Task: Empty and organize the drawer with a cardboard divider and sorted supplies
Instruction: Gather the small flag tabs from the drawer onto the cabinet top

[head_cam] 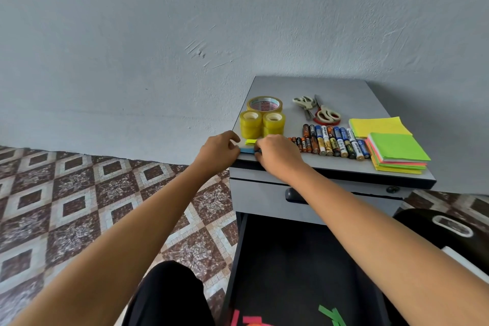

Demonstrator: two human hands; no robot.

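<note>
At the front-left edge of the surface (333,87), the blue paper strip (247,151) lies crosswise between both hands, left hand (218,152) pinching its left end, right hand (277,156) curled on its right end, equally near.

Tape rolls (262,119) left of batteries (332,141)

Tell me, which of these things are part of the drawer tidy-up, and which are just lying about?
Part of the job:
- open drawer
- tape rolls
- scissors
- batteries
- paper pads
- small blue strips held between left hand and right hand
- coloured strips in the drawer

Just lying about:
- black object on the floor
</note>
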